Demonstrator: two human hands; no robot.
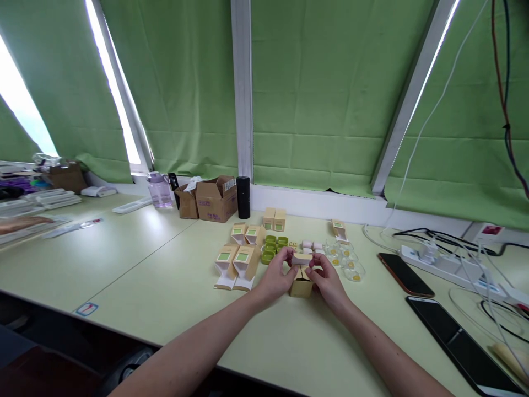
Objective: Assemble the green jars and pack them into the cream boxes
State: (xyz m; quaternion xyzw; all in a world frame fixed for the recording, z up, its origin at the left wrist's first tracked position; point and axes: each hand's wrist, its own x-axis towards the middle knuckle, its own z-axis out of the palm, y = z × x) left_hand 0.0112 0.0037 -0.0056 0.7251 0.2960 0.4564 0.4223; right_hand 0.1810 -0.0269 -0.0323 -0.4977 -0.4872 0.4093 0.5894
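Note:
My left hand and my right hand meet over a small tan cardboard box standing on the pale green table. Both hands pinch its open top flaps, fingers curled on the card. Just left lie two open tan boxes with green labels, with two more behind them. Beyond the hands sit several green containers, small white pieces and clear lids with yellow centres. Two closed tan boxes stand at the back.
A brown carton, a black cylinder and a purple bottle stand by the window. Two dark phones lie at the right, near a white power strip with tangled cables. Trays and clutter fill the far left.

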